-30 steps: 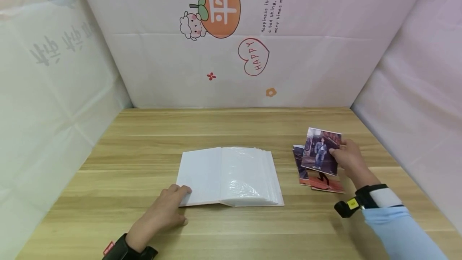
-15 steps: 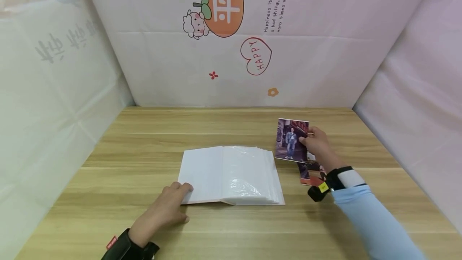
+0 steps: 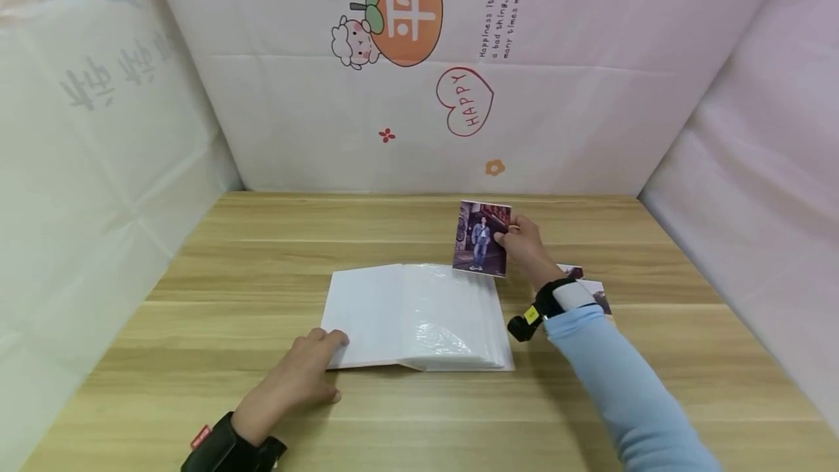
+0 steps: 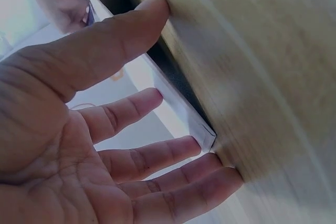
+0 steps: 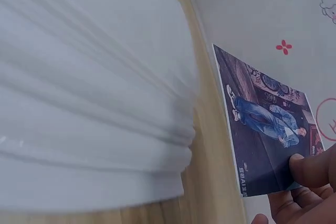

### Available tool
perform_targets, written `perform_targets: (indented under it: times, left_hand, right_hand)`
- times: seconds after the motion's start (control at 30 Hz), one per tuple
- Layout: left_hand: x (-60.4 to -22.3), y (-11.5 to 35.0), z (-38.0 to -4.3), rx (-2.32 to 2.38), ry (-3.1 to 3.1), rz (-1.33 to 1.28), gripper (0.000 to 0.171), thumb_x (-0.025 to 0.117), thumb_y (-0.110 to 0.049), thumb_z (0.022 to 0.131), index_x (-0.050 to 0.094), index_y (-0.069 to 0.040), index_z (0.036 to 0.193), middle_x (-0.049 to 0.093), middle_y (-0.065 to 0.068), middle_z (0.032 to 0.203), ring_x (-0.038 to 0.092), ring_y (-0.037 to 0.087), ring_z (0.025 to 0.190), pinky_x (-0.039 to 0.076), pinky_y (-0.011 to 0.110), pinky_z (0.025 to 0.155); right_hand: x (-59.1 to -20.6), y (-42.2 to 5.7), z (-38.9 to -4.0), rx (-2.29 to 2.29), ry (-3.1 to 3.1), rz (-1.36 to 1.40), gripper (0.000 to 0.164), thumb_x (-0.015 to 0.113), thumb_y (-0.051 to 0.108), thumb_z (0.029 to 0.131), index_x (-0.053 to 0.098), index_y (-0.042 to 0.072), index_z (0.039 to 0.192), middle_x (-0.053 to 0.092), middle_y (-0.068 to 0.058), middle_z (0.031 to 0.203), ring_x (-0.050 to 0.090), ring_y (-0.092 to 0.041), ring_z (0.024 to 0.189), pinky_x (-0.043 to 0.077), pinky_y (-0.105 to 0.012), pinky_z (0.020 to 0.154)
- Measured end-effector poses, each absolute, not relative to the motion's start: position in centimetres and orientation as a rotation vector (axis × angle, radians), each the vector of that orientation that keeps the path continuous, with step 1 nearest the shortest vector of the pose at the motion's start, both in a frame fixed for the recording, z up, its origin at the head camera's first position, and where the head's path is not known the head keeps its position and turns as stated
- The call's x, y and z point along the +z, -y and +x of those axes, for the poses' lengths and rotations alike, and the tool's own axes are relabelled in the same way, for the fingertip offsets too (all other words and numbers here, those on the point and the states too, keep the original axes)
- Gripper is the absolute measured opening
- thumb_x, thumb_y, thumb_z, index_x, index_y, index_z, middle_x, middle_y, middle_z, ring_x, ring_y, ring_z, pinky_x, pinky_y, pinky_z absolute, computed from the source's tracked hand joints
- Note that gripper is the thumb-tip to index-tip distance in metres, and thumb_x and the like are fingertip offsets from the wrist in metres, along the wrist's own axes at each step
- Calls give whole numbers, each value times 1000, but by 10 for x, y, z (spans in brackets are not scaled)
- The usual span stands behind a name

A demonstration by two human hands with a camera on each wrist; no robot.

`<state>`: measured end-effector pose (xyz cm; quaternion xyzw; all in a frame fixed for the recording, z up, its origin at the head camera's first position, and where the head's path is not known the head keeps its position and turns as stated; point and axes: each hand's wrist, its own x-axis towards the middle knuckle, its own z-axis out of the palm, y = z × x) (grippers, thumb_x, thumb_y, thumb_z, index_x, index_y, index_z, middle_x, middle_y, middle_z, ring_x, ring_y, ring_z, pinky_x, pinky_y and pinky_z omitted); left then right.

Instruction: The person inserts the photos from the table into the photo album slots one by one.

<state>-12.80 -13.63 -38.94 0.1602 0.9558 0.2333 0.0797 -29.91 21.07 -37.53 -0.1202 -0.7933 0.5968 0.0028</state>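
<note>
My right hand (image 3: pixel 526 245) pinches a photo (image 3: pixel 481 239) by its right edge, thumb on the front; the print shows a standing person in denim. In the head view the photo appears over the upper right corner of an open photo album (image 3: pixel 364 317) with clear sleeves. The right wrist view shows the same photo (image 5: pixel 268 124) close up, tilted, above the sleeve pages. My left hand (image 3: pixel 296 374) rests at the album's lower left corner. In the left wrist view its fingers (image 4: pixel 173 153) are extended and touch the cover edge, the thumb apart from it.
Other photos (image 3: pixel 598 293) lie on the wooden table (image 3: pixel 197 355) right of the album, partly hidden under the right forearm. White printed cloth (image 3: pixel 275 130) stands behind the table and along both sides.
My right hand has carried the photo leftward and away from the other photos, to the album's upper right. The left hand and the album stay in place.
</note>
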Motion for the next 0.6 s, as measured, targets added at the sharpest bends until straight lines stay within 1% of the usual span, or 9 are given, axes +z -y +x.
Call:
perform_targets:
  times: [0.13,0.2,0.43,0.6]
  left_hand:
    - [-389,136,-129,703,-2853,489,64,87,-3,53,57,-3,110,54,16,103,51,34,90,43,48,79]
    - [-388,136,-129,701,-2848,492,64,87,-3,53,57,-3,110,54,16,103,51,34,90,43,48,79]
    - [-387,138,-131,674,-2843,469,64,88,-3,53,58,-3,110,54,16,102,52,34,90,44,48,77]
    - [-385,140,-130,661,-2830,465,65,87,-4,54,58,-3,112,54,17,104,52,34,91,44,49,78]
  right_hand:
    - [-373,-198,-311,1876,2469,-384,33,50,-2,91,42,-6,123,55,-23,112,56,-24,91,44,-33,80]
    - [-371,-192,-314,1885,2455,-397,34,51,-1,91,43,-4,123,56,-21,110,55,-24,90,43,-33,80]
    - [-372,-171,-322,1950,2410,-358,31,54,-3,90,48,-2,121,58,-20,102,56,-20,80,44,-31,74]
    - [-379,-160,-328,2076,2345,-393,29,56,-3,89,51,2,118,59,-17,102,59,-22,81,48,-35,71]
